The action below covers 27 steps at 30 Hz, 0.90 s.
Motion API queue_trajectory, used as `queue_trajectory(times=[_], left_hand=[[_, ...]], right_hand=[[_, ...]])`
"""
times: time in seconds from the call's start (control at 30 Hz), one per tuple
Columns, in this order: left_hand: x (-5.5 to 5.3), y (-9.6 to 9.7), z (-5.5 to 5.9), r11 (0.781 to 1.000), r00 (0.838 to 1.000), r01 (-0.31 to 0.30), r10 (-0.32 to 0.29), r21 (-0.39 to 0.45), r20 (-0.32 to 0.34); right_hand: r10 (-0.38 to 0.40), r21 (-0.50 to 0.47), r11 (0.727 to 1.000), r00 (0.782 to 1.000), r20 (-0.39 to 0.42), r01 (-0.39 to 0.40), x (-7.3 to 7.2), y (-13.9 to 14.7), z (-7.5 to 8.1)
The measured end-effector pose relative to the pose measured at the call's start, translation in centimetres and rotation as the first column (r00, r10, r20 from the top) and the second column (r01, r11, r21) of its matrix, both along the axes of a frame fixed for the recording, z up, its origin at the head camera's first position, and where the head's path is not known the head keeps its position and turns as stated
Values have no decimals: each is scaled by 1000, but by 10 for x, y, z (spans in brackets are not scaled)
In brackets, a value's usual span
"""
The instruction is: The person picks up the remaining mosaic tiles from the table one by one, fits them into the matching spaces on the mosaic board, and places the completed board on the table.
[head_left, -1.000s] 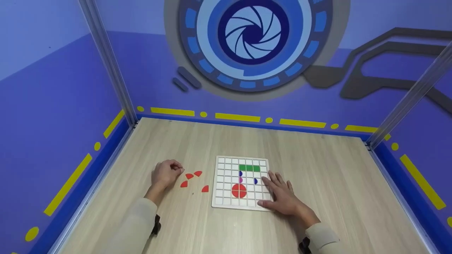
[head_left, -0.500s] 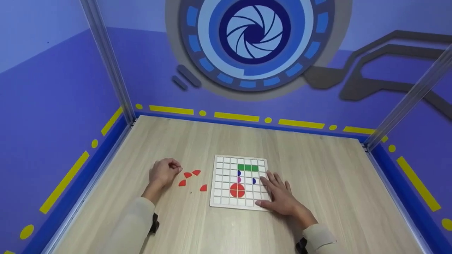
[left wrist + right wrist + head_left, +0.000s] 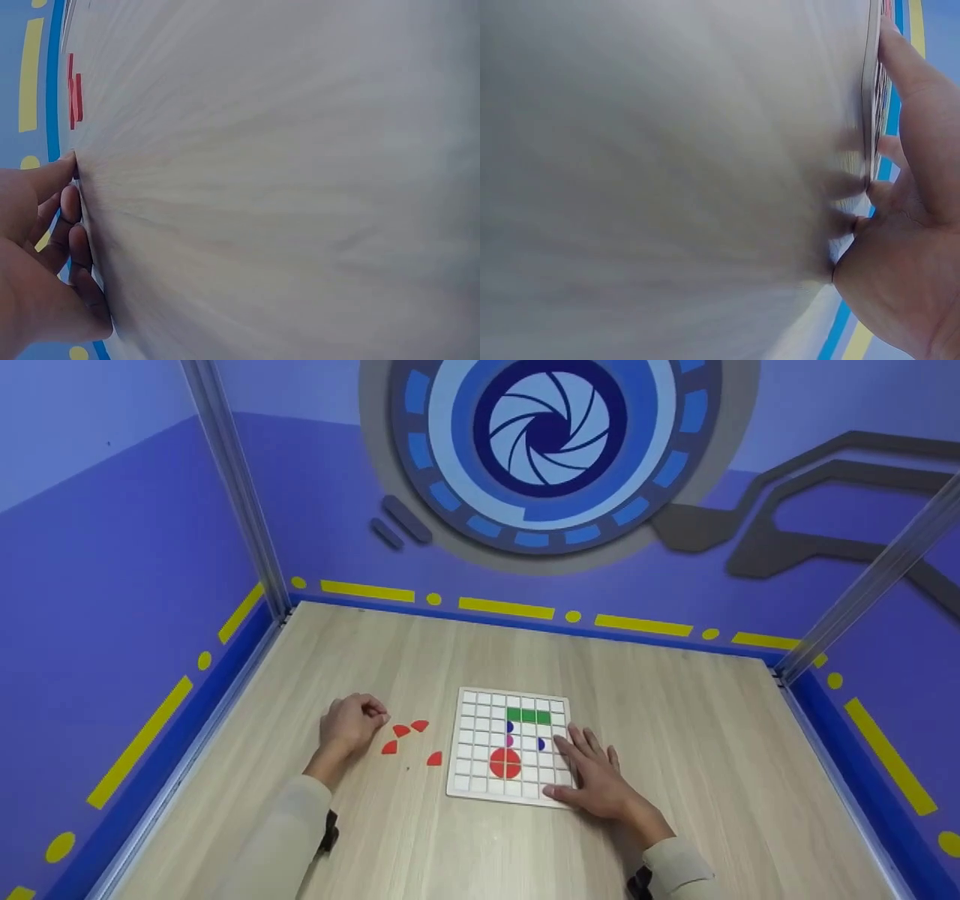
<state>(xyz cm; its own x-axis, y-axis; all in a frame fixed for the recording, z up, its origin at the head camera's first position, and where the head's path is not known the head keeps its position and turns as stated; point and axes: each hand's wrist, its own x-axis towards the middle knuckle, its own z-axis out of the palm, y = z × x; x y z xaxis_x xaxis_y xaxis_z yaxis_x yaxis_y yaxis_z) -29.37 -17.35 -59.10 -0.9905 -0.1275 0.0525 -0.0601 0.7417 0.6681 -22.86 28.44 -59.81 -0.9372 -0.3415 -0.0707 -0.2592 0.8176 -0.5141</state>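
My left hand (image 3: 351,727) rests on the table with its fingers curled and the thumb tip close to the index finger. A dark spot shows between those tips in the left wrist view; I cannot tell whether it is a small piece. Several loose red quarter-circle pieces (image 3: 434,759) lie just right of this hand. The white gridded board (image 3: 466,757) lies flat in the middle. It bears a green strip (image 3: 529,715), a red disc (image 3: 505,763) of quarter pieces, small blue pieces (image 3: 541,744) and a pink one (image 3: 509,741). My right hand (image 3: 600,784), fingers spread, rests on the board's right edge.
The wooden table (image 3: 750,780) reaches to a purple-blue back wall (image 3: 315,510) with yellow dashes. Side walls and metal posts (image 3: 240,495) bound it at left and right. A tiny dark speck (image 3: 408,769) lies below the loose red pieces.
The head view has shifted slightly. Both hands, the board and the loose red pieces keep their places relative to each other.
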Motion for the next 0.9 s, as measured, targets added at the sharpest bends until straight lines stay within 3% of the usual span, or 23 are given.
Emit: queue_trajectory(times=[0.1, 0.3, 0.63, 0.9], left_hand=[[1, 1, 0, 1000, 1000, 0, 0, 1, -6], [1, 2, -2, 1000, 999, 4, -3, -16, 37], [-6, 5, 1, 999, 999, -28, 27, -28, -19], [-8, 5, 1, 998, 998, 56, -56, -3, -25]], right_hand=[[-1, -6, 1000, 1000, -16, 1, 1, 0, 1], [0, 21, 1000, 999, 36, 0, 4, 1, -1], [1, 24, 1000, 1000, 1, -1, -1, 1, 2], [-4, 21, 1000, 1000, 4, 4, 1, 0, 0]])
